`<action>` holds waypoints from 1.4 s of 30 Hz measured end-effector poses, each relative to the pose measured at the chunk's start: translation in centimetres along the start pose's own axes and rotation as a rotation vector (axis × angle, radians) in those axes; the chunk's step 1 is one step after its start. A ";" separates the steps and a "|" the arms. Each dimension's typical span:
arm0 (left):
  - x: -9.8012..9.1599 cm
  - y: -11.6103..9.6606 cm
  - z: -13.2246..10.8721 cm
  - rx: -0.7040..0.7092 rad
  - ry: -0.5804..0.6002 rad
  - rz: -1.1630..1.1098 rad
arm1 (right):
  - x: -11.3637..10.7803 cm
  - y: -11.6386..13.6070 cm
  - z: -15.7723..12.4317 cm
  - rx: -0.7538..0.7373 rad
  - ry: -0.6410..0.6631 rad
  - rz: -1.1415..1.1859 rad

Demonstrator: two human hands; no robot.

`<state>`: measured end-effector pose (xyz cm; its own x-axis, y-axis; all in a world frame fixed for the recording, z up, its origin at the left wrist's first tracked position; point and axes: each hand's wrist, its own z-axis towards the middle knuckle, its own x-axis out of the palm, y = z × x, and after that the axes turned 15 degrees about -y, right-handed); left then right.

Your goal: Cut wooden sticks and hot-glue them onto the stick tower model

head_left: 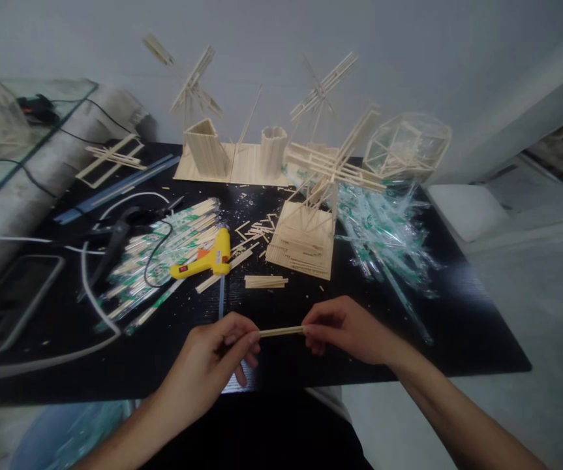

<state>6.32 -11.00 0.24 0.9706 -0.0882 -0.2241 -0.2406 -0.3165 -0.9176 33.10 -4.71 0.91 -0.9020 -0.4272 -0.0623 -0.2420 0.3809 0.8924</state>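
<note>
Between my two hands, near the table's front edge, runs a short length of thin wooden sticks (281, 331), apparently two side by side. My left hand (225, 349) pinches the left end, and my right hand (337, 329) pinches the right end. Just beyond lies a small bundle of cut sticks (265, 282) on the black table (383, 339). A yellow glue gun (207, 259) rests on its side to the left, over wrapped chopsticks (164, 251). Behind the bundle stands a wooden windmill model (305, 238) on a square stick base.
Empty plastic wrappers (389, 228) are heaped on the right. Along the wall stand a stick tower (207, 150) and a round stick cup (273, 153). A white cable (85, 274) loops past a phone (14, 303) at left. Broken stick bits (259, 228) litter the middle.
</note>
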 end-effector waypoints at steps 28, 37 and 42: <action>-0.6 -0.4 4.7 0.933 -0.071 0.833 | 1.1 0.6 3.1 0.062 -0.047 -0.093; -0.7 -1.3 5.0 0.997 -0.054 0.867 | -0.1 0.3 3.0 0.033 -0.141 -0.061; -0.7 -1.5 5.2 0.992 -0.052 0.916 | -0.8 0.6 2.7 -0.053 -0.263 -0.088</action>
<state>6.00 -5.58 0.05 0.4708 0.1440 -0.8704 -0.7094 0.6484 -0.2764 32.70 -1.89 0.26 -0.9418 -0.2267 -0.2483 -0.3108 0.3052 0.9002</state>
